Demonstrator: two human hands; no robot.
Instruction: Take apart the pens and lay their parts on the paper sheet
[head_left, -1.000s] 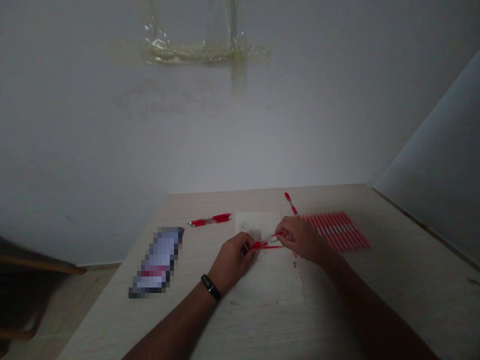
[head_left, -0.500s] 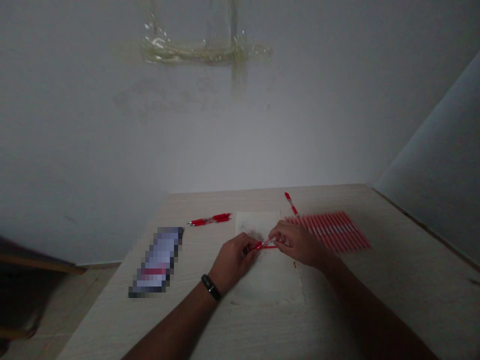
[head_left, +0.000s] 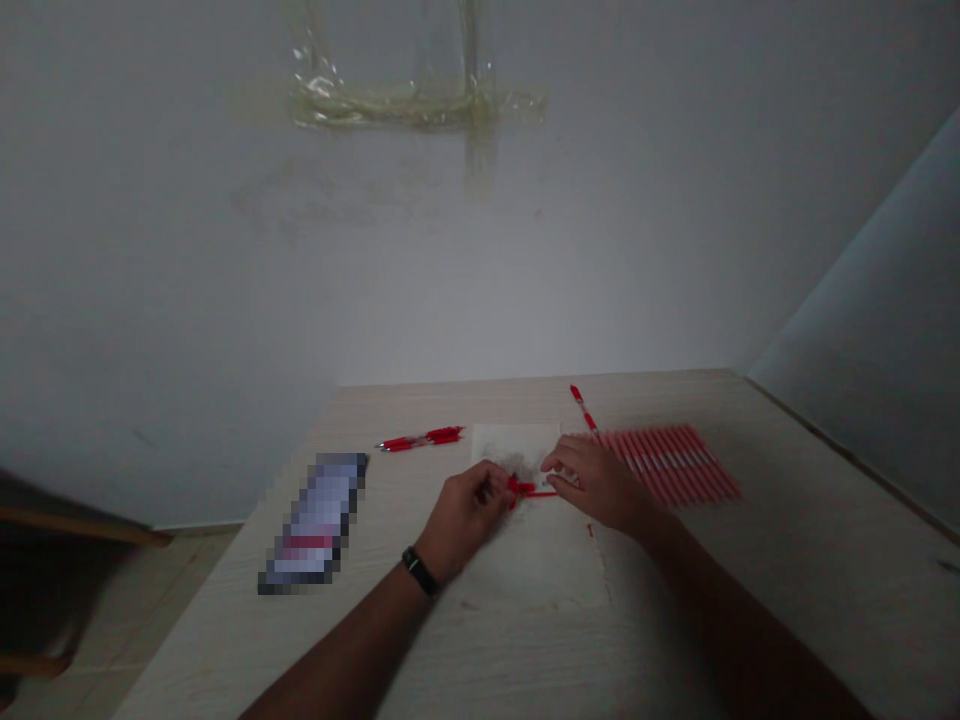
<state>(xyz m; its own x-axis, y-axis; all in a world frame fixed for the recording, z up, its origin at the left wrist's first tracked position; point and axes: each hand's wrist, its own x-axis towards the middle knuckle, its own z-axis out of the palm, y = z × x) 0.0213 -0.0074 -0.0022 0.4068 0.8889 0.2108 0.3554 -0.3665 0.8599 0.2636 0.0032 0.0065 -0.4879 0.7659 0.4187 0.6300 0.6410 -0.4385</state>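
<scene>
A person's left hand (head_left: 469, 520), a black wristband (head_left: 420, 572) at its wrist, pinches a red pen (head_left: 517, 489) tightly between fingers and thumb, low over a sheet of white paper (head_left: 540, 540) on a pale wood-grain counter (head_left: 795, 610). From my remote view, the pen shows a glossy red clump at the pinched end and a thin red stem running out level to the right. The parts are too small and too tangled with the fingers for me to say more. The right hand (head_left: 596, 483) comes in from the other side, fingers half curled and narrow, their tips at the stem's far end; I cannot tell whether they grip it or merely touch it. A dark smudge (head_left: 511, 462) marks the paper just above the pen.

Nearby, a pair of red pens (head_left: 420, 439) lies side by side beyond the paper's left corner. A single red pen (head_left: 585, 408) lies angled just past the right hand, and a tidy fanned row of red pens (head_left: 671, 464) with pale bands sits to its right, any printing too small to read. At left lies a pixelated rectangular object (head_left: 311, 523) with a red stripe, its markings unreadable. Clear tape (head_left: 405, 105) crosses the grey wall behind the counter.
</scene>
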